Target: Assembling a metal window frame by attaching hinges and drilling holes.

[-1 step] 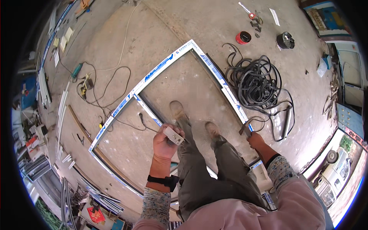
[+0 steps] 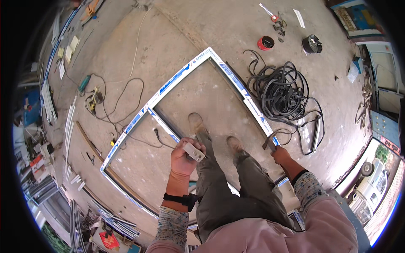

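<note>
We find the left hand [image 2: 180, 161] gripping a pale block [image 2: 194, 152] below centre and the right hand [image 2: 282, 156], right of centre, gripping a tool [image 2: 271, 145] of unclear kind.

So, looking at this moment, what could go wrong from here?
The shoes stand inside the frame on the floor, so a step might catch on one of its bars. The tangled black strip beside the frame could snag a foot. If the left hand lost the small pale block, it might hit a shoe.
</note>
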`<action>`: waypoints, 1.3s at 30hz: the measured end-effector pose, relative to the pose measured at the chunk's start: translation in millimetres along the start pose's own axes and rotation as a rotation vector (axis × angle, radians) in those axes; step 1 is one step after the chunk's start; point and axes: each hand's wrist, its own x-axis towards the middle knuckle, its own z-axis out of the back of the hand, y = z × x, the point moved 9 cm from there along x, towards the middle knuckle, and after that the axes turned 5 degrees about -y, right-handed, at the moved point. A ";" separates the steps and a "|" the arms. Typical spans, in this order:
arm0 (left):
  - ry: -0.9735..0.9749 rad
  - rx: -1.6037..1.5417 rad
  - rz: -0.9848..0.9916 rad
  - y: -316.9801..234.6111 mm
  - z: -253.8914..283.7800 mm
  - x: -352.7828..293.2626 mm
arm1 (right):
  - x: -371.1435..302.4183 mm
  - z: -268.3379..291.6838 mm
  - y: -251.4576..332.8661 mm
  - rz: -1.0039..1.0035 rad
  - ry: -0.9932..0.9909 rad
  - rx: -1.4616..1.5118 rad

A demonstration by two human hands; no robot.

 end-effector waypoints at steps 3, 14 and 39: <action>0.014 0.051 0.130 -14.8 -21.0 33.0 | -10.9 -9.3 31.7 -0.038 0.048 0.046; 0.068 0.204 0.531 -44.7 -97.8 115.1 | -46.6 -11.1 127.2 -0.062 -0.016 0.337; 0.186 1.141 1.168 69.9 -238.5 267.9 | -100.5 -28.4 199.7 -0.447 -0.050 1.017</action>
